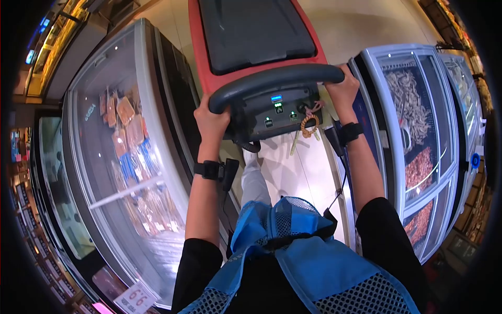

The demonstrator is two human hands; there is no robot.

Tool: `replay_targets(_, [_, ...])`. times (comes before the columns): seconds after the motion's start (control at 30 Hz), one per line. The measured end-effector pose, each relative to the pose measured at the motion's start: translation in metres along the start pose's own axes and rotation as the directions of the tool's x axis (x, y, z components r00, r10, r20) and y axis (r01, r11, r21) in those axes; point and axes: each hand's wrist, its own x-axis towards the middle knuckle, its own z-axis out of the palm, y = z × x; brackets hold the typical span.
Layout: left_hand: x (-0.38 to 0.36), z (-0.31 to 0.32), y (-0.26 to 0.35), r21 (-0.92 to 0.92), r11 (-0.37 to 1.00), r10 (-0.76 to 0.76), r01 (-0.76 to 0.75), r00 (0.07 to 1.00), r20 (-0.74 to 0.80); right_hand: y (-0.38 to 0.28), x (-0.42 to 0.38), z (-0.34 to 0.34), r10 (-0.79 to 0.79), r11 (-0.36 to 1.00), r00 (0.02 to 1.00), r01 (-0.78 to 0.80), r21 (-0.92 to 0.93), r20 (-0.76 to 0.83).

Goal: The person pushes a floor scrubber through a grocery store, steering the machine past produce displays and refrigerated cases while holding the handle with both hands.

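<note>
Nearest to the camera is the person's blue mesh vest [308,261], with black sleeves running out to bare forearms, each wearing a black wrist strap [208,169]. Beyond these, the left hand [211,119] is wrapped tight around the left end of a grey handlebar [274,79], fingers curled fully over it, and the right hand [342,88] is closed the same way on the bar's right end. The bar runs crosswise between the two fists, curving slightly, its long axis left to right. Just past the fingers, between both hands, sits a grey control panel [280,111] with small lit indicators, and a braided key ring [309,125] hangs from it nearer the right fingers. The red floor-cleaning machine [201,57] that carries the bar stretches away from the fingers, its long axis pointing straight ahead down the aisle, with a black top cover [256,29] farther on. Hemming it in, a glass-lidded chest freezer [123,157] holding packaged food lies close outside the left fingers, and a second freezer [418,131] with loose frozen goods lies just outside the right ones. The pale floor [361,26] shows beyond.
</note>
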Motion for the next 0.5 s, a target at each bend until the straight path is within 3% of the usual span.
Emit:
replay_targets(0.07, [0.036,0.006,-0.005,-0.005,1.0,-0.027,0.027,0.999,0.022,-0.007,0.025,0.023,0.008,0.999,1.0,-0.008,0.053,0.003])
replay_targets(0.17, [0.094,0.017,-0.021,-0.004,0.998,-0.056,0.057,0.997,0.054,-0.006,0.069,0.067,0.007,1.0,1.0,-0.008,-0.03,-0.013])
replay_targets(0.23, [0.129,0.025,-0.024,-0.027,0.999,-0.039,0.04,0.998,0.04,-0.01,0.089,0.092,0.08,0.997,0.997,-0.08,-0.021,-0.003])
replay_targets(0.33, [0.185,0.041,-0.037,-0.074,0.997,0.004,-0.004,1.0,0.005,-0.005,0.126,0.135,0.068,0.997,0.998,-0.068,-0.041,-0.009])
replay_targets(0.37, [0.201,0.047,-0.045,-0.049,0.999,-0.014,0.015,1.0,0.005,-0.006,0.139,0.145,0.064,0.997,0.998,-0.065,0.051,0.021])
replay_targets(0.5, [0.257,0.062,-0.058,-0.008,0.998,-0.07,0.07,0.998,0.008,-0.017,0.189,0.188,0.034,0.998,0.999,-0.034,0.06,0.004])
